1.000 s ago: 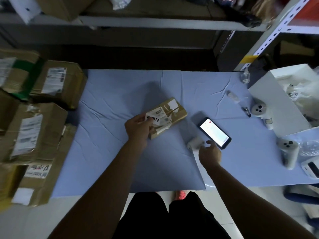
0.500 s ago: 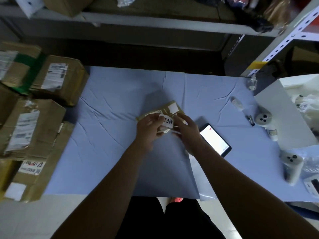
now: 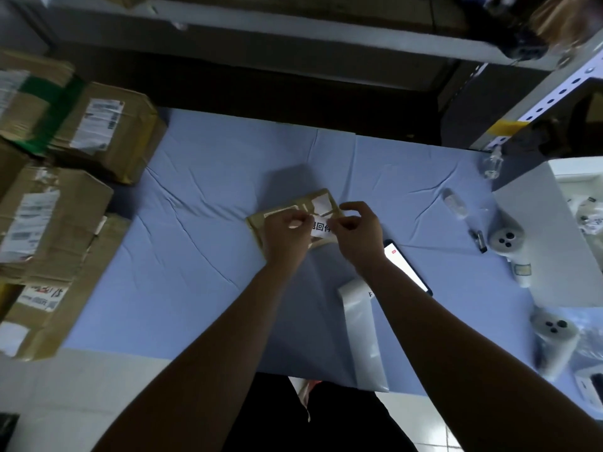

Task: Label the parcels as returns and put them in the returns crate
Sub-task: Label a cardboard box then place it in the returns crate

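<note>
**Both hands hold a label over the parcel**

A white strip point(image 3: 360, 334) lies across the table's point(image 3: 195, 272) near edge, right of centre. Just beyond it, a lit phone point(image 3: 406, 267) lies partly hidden under the right forearm. At the table's centre, the left hand point(image 3: 285, 238) and right hand point(image 3: 360, 238) each pinch one end of a white label point(image 3: 321, 230) with curled fingers, over the brown parcel point(image 3: 257, 223). Whether the label touches the parcel, I cannot tell. A white scanner point(image 3: 507, 238) lies near the right edge, beside a white box point(image 3: 551, 230). Cartons point(image 3: 104, 132) are stacked along the left edge.
</note>
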`<state>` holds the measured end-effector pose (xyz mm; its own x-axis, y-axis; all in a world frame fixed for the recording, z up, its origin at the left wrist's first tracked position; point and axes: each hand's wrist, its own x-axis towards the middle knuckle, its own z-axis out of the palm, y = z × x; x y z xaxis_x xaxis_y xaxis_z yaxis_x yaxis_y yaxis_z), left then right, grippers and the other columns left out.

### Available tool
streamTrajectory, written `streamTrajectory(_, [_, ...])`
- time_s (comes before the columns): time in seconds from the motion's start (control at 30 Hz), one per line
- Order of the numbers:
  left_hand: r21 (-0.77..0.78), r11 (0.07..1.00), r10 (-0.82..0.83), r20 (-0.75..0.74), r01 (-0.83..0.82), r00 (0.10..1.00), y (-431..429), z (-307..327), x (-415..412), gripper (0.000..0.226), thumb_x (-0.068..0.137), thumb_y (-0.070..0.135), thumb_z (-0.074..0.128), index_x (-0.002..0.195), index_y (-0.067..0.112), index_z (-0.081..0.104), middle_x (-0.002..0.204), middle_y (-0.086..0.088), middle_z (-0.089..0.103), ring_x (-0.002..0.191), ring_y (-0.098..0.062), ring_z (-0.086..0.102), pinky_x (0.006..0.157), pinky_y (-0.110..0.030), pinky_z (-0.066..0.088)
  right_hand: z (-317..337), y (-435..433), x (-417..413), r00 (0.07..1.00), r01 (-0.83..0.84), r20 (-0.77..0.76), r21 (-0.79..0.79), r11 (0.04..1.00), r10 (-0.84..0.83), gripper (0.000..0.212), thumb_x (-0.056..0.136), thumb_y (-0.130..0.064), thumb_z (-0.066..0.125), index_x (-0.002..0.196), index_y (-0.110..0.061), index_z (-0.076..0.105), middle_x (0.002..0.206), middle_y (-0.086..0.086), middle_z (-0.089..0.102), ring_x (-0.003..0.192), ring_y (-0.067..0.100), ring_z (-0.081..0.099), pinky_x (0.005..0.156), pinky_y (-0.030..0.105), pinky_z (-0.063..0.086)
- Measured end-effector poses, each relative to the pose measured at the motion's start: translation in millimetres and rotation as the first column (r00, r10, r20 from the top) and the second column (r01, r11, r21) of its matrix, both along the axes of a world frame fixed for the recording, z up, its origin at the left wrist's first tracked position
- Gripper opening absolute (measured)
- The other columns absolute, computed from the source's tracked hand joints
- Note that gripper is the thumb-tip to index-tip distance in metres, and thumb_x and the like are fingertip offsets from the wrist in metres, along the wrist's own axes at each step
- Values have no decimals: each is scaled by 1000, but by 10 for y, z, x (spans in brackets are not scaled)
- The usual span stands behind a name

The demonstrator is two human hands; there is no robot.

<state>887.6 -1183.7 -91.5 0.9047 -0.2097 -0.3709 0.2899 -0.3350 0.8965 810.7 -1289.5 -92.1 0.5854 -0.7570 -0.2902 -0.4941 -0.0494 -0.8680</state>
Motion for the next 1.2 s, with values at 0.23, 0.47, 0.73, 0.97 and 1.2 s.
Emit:
streamTrajectory(0.23, [100,994,18,147,-33,989,-123,-227,-68,5,79,21,73,75,21,76,74,0,74,71,-13,69,66,-27,57,-126,-217,80,983,-166,-113,-218,962,143,15,80,-14,78,84,-8,64,74,1,66,66,10,58,57,1,37])
streamTrajectory(0.47, [282,956,-5,296,-82,955,-190,-415,-141,8,78,22,70,77,18,78,80,-3,72,82,-21,64,76,-42,54,-251,-337,158,955,-289,-166,-316,904,247,22,75,-7,81,71,-17,62,81,3,67,71,18,68,63,24,50])
streamTrajectory(0.73, [432,902,-228,455,10,861,-194,-525,-149,14,80,19,64,89,25,74,91,0,66,97,-30,55,80,-41,39,-433,-277,46,913,-403,-302,-576,711,273,8,84,-21,72,87,-16,78,109,6,61,98,30,57,76,39,48])
streamTrajectory(0.97, [553,820,-468,496,150,732,-37,-543,-90,24,83,44,63,95,32,79,96,-3,55,97,-31,54,84,-45,43,-417,-316,-120,948,-316,-128,-300,900,291,24,85,-32,77,107,-22,77,118,-2,65,99,12,64,76,20,48])
streamTrajectory(1.2, [700,714,-255,296,-27,921,190,-221,38,47,73,32,73,117,23,60,124,-7,45,116,-32,43,91,-44,37,-385,-189,-26,969,-218,-143,-97,971,203,48,100,-26,56,144,-10,46,128,9,66,114,24,64,95,39,54])
